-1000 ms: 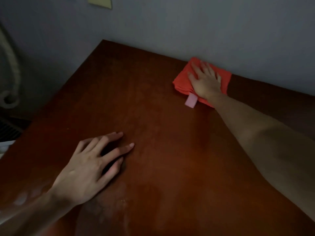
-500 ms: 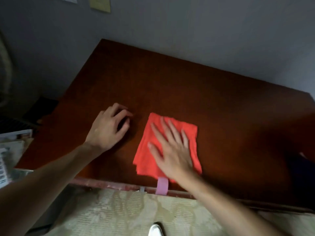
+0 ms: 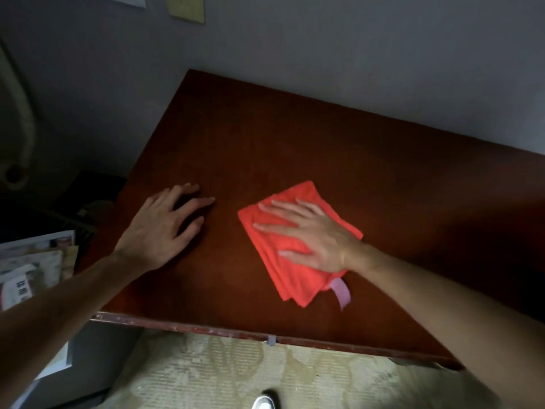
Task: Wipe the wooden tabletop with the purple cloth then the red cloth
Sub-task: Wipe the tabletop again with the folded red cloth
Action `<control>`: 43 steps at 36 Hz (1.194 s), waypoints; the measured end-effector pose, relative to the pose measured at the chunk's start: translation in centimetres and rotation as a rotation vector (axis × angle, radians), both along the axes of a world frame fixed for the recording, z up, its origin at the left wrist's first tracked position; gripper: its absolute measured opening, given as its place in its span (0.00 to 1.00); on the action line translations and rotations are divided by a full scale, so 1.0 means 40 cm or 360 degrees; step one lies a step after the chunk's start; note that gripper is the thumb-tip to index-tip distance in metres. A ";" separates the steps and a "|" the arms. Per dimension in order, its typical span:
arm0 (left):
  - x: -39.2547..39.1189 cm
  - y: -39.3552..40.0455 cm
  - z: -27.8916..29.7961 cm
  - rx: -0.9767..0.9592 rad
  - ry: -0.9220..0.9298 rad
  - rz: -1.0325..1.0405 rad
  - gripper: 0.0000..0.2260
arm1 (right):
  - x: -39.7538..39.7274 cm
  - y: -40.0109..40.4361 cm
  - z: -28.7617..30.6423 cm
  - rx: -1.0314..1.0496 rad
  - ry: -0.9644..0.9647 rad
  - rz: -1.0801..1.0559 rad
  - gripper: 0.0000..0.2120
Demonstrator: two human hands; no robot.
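Red cloth (image 3: 295, 262) folded several layers thick, pinned flat under right hand (image 3: 317, 237). No grip closed: fingers splayed, palm pressing down. Cloth looks soft, light, limp; likely slides easily on table (image 3: 295, 137) w/ downward pressure. Pale tag (image 3: 340, 292) sticks out near wrist. Cloth sits mid-table, nearer front edge. Left hand (image 3: 163, 228) open, fingertips braced on wood, well apart from cloth. Both forearms extended.

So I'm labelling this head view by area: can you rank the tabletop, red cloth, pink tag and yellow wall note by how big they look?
1. Tabletop, by far the largest.
2. Red cloth, partly under the right hand.
3. Yellow note, cut off by the frame's top edge and farther away, so unsure against the tag.
4. Pink tag, smallest as seen.
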State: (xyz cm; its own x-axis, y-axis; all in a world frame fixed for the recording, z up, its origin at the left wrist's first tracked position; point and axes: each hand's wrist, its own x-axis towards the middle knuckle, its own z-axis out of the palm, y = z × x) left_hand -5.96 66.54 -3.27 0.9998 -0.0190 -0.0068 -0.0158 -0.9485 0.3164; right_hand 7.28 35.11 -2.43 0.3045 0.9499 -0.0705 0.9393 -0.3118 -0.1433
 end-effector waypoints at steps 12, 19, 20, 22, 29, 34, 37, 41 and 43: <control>0.009 0.007 -0.001 -0.0122 -0.0051 -0.0041 0.22 | 0.541 0.176 0.020 0.0028 -0.0102 -0.0339 0.29; 0.016 0.012 -0.005 -0.0138 -0.0047 -0.0054 0.21 | 0.707 0.247 0.022 0.0101 -0.0089 -0.0615 0.32; 0.017 0.013 -0.005 -0.0144 -0.0044 -0.0053 0.21 | 0.712 0.251 0.022 0.0111 -0.0077 -0.0664 0.31; 0.018 0.013 -0.005 -0.0129 -0.0041 -0.0054 0.21 | 0.720 0.262 0.018 0.0157 -0.0060 -0.0835 0.27; 0.018 0.013 -0.011 -0.0121 -0.0070 -0.0052 0.21 | 0.672 0.296 0.011 0.0186 -0.0003 -0.1306 0.28; 0.015 0.015 -0.010 -0.0121 -0.0096 -0.0077 0.22 | 0.519 0.289 0.008 0.0169 0.0014 -0.1340 0.29; 0.016 0.013 -0.008 -0.0139 -0.0119 -0.0078 0.22 | 0.378 0.268 -0.004 0.0175 -0.0053 -0.1268 0.29; 0.016 0.011 -0.001 -0.0265 -0.0196 -0.0044 0.22 | 0.134 0.240 -0.022 0.0203 -0.0078 -0.1206 0.35; 0.016 0.012 -0.002 -0.0401 -0.0228 0.0013 0.20 | 0.001 0.230 -0.026 0.0228 -0.0082 -0.1173 0.34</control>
